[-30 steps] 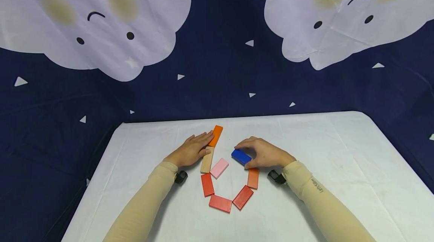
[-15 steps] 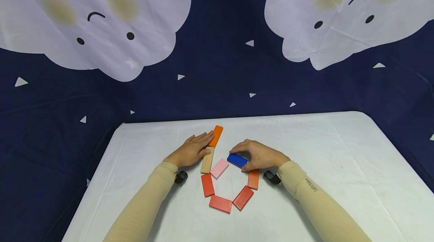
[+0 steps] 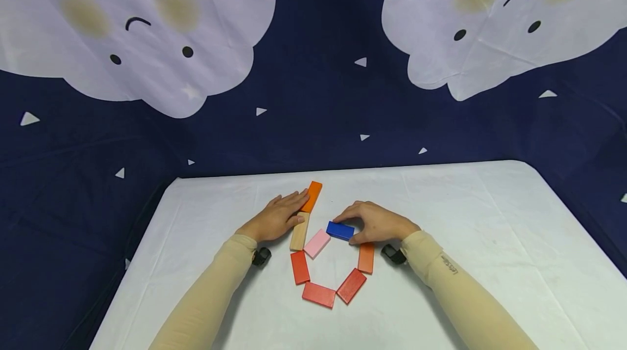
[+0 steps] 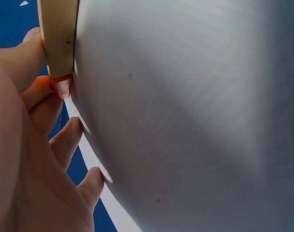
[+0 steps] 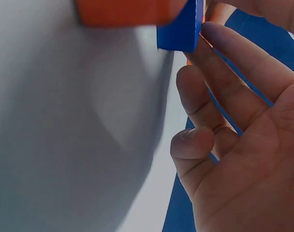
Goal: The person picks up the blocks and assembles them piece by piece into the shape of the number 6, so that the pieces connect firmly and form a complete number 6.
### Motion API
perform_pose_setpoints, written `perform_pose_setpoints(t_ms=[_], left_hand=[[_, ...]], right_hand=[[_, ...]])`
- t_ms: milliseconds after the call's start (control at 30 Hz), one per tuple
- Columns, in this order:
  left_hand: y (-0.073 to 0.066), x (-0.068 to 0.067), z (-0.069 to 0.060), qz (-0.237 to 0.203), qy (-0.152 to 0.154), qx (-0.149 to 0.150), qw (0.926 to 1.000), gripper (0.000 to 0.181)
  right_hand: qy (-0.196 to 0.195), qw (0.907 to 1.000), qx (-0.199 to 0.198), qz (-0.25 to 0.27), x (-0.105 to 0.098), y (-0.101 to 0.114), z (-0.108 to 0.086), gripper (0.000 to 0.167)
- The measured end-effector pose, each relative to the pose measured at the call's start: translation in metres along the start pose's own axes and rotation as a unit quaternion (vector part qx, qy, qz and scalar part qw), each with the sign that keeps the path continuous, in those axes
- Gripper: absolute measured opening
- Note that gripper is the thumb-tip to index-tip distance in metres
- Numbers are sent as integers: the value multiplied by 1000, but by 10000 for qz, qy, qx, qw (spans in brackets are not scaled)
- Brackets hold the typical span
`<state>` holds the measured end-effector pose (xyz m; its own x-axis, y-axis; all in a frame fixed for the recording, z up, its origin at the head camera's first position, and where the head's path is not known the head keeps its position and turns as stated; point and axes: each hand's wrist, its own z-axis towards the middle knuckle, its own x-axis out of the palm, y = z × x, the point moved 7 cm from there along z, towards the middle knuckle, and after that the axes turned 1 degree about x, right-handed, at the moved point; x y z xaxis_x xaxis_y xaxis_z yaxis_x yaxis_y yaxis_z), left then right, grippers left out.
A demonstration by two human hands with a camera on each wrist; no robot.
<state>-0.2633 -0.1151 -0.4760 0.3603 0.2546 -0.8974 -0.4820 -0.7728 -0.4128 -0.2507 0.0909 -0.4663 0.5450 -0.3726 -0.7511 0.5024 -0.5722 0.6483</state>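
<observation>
My left hand (image 3: 276,218) lies with extended fingers along the orange block (image 3: 314,196), its thumb touching the plain wooden block (image 3: 299,235). In the left wrist view the thumb is against the wooden block (image 4: 60,38), and the fingertips beyond it meet the table. Between thumb and fingertips my right hand (image 3: 381,222) pinches a blue block (image 3: 339,231). The blue block's left end is at the upper corner of a pink block (image 3: 317,244). Just below the right thumb is an orange-red block (image 3: 366,259); it partly covers the blue block (image 5: 177,34) in the right wrist view.
Red blocks curve along the near side: one at left (image 3: 300,268), one at the bottom (image 3: 318,294) and one at right (image 3: 351,286). They lie flat on a white-covered table (image 3: 465,219). A dark blue cloth (image 3: 318,78) with clouds hangs behind the far edge.
My right hand has moved left with the blue block, turning it closer to level and bringing its left end to the pink block. The left hand stays in place.
</observation>
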Motion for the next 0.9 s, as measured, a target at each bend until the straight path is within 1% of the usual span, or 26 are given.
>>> perform_pose_setpoints(t_ms=[200,300,467,633,767,900], left_hand=[[1,-1,-2,33,53,-88,9999,63],[0,-1,-2,43,57,-109,9999,63],[-2,-2,-1,-44,31,-18,10000,62],[0,-1,-1,23,28,-11,10000,62],[1,0,-1,21,16,16,10000,62],[1,0,-1,11,0,43,10000,62]], right_hand=[[-78,9999,79,33,0,-2,-2,48],[-277,9996,22,-14,-2,-3,-7,48],[-824,9965,15,-147,-7,-4,-29,49],[-1200,9922,198,-281,-7,-3,-53,55],[-1356,9894,369,-379,-2,-3,-68,63],[-1342,9890,440,-444,3,-1,-78,73]])
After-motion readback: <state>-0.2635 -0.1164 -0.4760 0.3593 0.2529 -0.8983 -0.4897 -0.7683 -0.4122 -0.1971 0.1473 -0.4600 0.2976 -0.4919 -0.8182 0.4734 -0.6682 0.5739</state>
